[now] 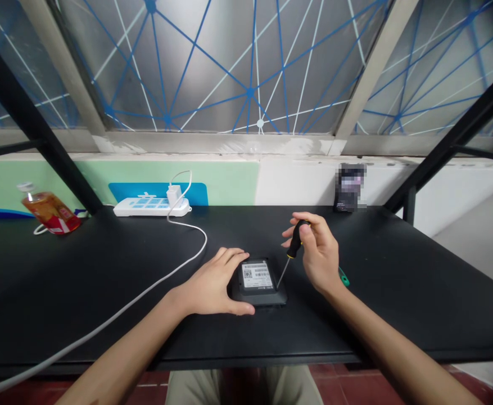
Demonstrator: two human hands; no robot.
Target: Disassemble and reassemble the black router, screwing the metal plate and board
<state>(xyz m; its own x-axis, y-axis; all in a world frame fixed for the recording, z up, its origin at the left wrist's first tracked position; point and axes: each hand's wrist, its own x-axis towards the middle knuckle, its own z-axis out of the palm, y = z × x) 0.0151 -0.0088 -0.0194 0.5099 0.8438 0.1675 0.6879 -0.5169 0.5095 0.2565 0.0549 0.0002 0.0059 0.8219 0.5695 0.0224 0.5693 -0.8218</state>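
A dark, flat device [259, 299] with a white printed label [257, 275] lies on the black table [115, 281], in front of me. My left hand [216, 284] grips it from the left, thumb along the near edge and fingers at the far left corner. In my right hand [317, 250] is a screwdriver [295, 243] with a black and yellow handle. Its shaft slants down to the left, and its tip meets the device near the right end of the label. A green-handled object [344, 277] lies partly hidden behind my right wrist.
A white power strip [153, 208] with a plugged-in charger [173, 195] stands at the back; its white cable [145, 289] runs across the table's left side. A drink pouch [52, 214] is at the back left. A phone-like object [349, 188], partly pixelated, leans against the wall.
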